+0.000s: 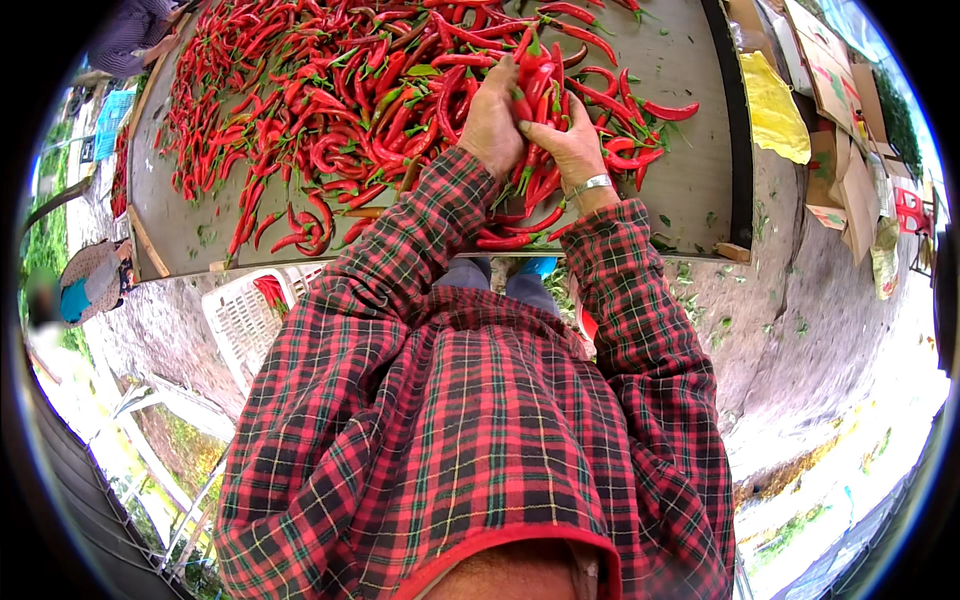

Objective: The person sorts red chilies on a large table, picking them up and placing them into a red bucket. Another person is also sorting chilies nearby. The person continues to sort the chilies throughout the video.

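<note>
A bunch of red chili peppers point(541, 82) is gathered upright between my hands over the table. My left hand point(492, 122) closes round its left side, fingers partly hidden behind the peppers. On the right, my right hand point(572, 150) grips the same bunch, its thumb laid across the front and a metal bracelet at the wrist. Beneath and around them spreads a large heap of loose red chili peppers point(330, 110), some with green stems. They lie on a grey-topped table point(695, 205) with a raised edge.
A white plastic crate point(235, 325) with some red peppers stands below the table's near left edge. Flattened cardboard boxes point(850, 190) and a yellow bag point(772, 108) lie to the right. At the far left, another person point(125, 42) is beside the table, near a blue basket point(114, 112).
</note>
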`<state>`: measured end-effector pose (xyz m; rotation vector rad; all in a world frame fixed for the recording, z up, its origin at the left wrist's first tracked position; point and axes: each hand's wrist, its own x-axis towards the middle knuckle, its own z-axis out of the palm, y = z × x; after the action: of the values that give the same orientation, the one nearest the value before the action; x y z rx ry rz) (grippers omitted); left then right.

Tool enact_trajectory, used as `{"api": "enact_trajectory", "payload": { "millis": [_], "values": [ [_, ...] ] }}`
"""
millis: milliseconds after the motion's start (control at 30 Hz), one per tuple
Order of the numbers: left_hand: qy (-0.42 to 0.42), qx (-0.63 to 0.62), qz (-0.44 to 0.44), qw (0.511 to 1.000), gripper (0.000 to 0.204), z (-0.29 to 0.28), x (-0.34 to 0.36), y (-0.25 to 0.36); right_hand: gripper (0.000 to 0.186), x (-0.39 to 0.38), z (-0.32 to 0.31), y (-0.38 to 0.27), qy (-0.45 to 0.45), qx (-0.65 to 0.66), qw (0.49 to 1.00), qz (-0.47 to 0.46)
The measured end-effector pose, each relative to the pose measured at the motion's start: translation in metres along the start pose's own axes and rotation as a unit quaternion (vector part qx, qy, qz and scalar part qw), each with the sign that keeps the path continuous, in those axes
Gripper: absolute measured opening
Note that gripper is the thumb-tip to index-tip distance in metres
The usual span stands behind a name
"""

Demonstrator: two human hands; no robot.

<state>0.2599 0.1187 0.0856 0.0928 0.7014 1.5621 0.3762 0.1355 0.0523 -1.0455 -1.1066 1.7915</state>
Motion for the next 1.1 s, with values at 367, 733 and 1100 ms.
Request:
{"api": "enact_trajectory", "payload": {
  "millis": [367, 733, 1100],
  "values": [
    [-0.094, 0.190, -0.142, 0.967, 0.052, -0.016, -0.008, 0.034, 0.056, -0.008, -0.029, -0.011, 0.016, 0.233, 0.972, 0.038],
    [-0.091, 0.663, 0.114, 0.734, 0.043, -0.004, -0.039, -0.012, 0.063, -0.014, -0.025, -0.006, 0.136, 0.122, 0.983, -0.011],
    [-0.072, 0.300, -0.215, 0.926, 0.046, -0.043, -0.047, 0.023, 0.034, -0.043, -0.104, 0.007, 0.131, 0.317, 0.939, -0.005]
  ]
}}
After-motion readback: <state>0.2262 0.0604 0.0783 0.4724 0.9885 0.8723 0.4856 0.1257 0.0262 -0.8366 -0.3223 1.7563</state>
